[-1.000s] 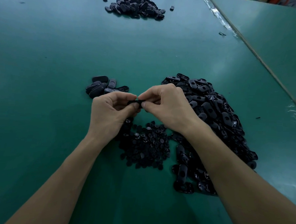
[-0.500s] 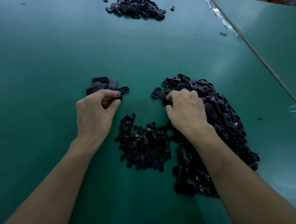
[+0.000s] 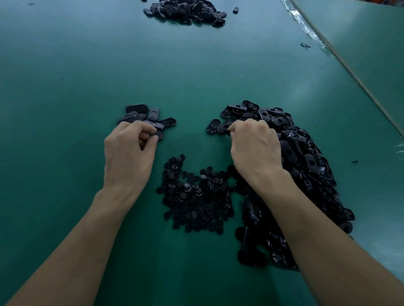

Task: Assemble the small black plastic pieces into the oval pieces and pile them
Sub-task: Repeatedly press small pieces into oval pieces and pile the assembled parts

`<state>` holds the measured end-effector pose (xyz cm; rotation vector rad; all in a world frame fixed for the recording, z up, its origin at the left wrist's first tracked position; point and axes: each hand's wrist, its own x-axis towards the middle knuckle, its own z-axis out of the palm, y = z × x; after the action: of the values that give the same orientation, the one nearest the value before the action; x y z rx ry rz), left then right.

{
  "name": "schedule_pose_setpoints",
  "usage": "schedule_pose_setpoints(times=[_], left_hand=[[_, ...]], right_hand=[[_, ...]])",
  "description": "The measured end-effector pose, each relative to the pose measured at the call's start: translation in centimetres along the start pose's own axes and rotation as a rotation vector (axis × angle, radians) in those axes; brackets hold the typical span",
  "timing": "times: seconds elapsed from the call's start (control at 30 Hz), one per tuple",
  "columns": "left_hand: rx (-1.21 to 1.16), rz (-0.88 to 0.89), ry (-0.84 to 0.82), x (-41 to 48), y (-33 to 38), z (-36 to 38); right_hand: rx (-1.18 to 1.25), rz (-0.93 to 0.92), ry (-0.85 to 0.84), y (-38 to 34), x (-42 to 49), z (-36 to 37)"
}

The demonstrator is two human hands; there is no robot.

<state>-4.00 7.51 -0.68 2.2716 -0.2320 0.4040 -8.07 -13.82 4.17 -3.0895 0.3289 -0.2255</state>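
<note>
right hand (image 3: 255,147) pinches oval piece (image 3: 223,127) by rim; left hand (image 3: 128,149) curled, hold unclear. likely light, stiff, slick.

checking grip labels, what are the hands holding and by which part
Left hand pinches an oval piece by its near end, thumb against fingers. Right hand curls over the edge of the big pile; whether it grips anything cannot be told.

Glossy green tabletop (image 3: 83,81), taped seam (image 3: 301,22) along right side.
</note>
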Motion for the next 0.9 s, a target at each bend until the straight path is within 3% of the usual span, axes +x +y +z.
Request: schedule_pose_setpoints(times=[0.1, 0.2, 0.33, 0.47, 0.7, 0.9], left_hand=[[-0.073, 0.046, 0.043, -0.2, 0.4, 0.0], [-0.208, 0.086, 0.066, -0.5, 1.4, 0.1], [-0.558, -0.067, -0.062, -1.0, 2.7, 0.3], [-0.712, -0.069, -0.149, -1.1, 3.2, 0.3], [-0.845, -0.109, -0.221, -1.1, 2.8, 0.4], [-0.868, -0.12, -0.212, -0.9, 2.3, 0.7]], right_hand=[[0.252, 0.024, 0.046, -0.4, -0.1, -0.1], [0.604, 0.074, -0.02, -1.0, -0.2, -0.6], [0.943, 0.022, -0.171, -1.9, -0.4, -1.4], [1.233, -0.022, -0.264, -3.2, -1.0, -1.6], [1.308, 0.011, -0.173, -3.6, -1.1, -1.3], [1.119, 0.04, -0.103, -3.2, -1.0, -1.0]])
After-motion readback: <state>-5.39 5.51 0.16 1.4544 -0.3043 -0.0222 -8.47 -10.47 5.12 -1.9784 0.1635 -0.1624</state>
